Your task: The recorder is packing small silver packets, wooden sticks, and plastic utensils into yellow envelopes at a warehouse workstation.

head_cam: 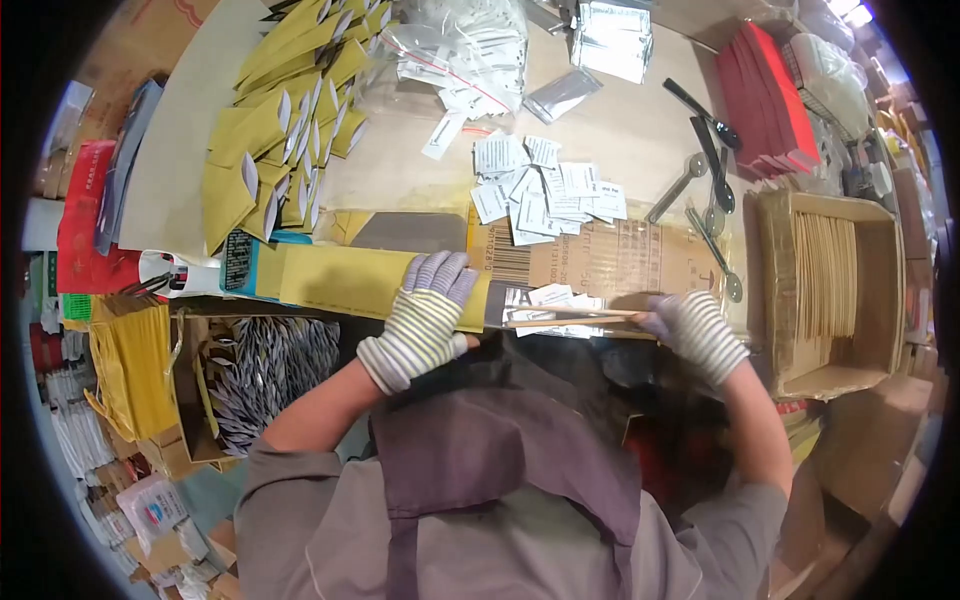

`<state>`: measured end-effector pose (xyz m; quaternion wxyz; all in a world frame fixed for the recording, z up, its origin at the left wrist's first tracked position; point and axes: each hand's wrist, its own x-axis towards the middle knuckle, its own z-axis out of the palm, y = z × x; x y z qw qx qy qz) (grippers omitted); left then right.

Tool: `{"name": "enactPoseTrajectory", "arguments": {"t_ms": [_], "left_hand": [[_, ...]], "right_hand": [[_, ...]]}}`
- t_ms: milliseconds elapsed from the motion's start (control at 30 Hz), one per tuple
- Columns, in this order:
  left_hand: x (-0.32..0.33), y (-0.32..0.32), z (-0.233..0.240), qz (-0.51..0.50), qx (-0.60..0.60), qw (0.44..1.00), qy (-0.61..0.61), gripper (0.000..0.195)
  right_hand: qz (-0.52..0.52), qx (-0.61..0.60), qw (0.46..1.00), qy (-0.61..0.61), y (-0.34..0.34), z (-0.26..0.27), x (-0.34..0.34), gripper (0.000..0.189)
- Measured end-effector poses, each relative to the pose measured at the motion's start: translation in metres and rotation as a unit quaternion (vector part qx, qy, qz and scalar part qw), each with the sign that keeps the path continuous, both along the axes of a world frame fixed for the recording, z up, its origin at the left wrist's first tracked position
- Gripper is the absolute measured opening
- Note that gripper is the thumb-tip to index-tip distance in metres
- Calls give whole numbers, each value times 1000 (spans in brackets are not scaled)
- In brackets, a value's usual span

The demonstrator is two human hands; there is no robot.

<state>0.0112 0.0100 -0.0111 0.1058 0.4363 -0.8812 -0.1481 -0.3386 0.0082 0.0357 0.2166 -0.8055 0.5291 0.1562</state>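
Both hands wear striped work gloves. My left hand lies over the right end of a long yellow paper sleeve, its thumb below the edge. My right hand grips the right ends of two thin wooden sticks. Their left ends lie over a clear plastic pouch with small printed white packets in or on it, next to a dark strip at the sleeve's end. More small white packets are heaped just beyond, on a flattened cardboard sheet.
A cardboard box of wooden sticks stands at right, near black plastic spoons and red packs. Yellow sleeves pile up at back left. An open box of dark pieces sits lower left. A bag holds white packets.
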Motion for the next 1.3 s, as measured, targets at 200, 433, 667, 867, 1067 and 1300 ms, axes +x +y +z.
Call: {"name": "enactPoseTrajectory", "arguments": {"t_ms": [200, 433, 667, 867, 1067, 1300], "left_hand": [[-8, -15, 0, -56, -2, 997, 47, 65], [-26, -19, -10, 9, -33, 996, 79, 61], [-25, -38, 10, -26, -10, 998, 61, 57], [-26, -41, 32, -33, -72, 994, 71, 57], [-15, -30, 99, -76, -184, 980, -18, 37], [127, -95, 103, 23, -367, 917, -154, 22]], "right_hand": [[-29, -29, 995, -96, -20, -28, 121, 29], [-289, -254, 856, -345, -4, -51, 109, 24], [-274, -169, 824, -466, 23, 17, 104, 50], [-65, -227, 885, -402, 21, 3, 164, 67], [-5, -271, 951, -146, -9, 54, 138, 35], [-116, -249, 930, -243, -25, 41, 106, 45]]}}
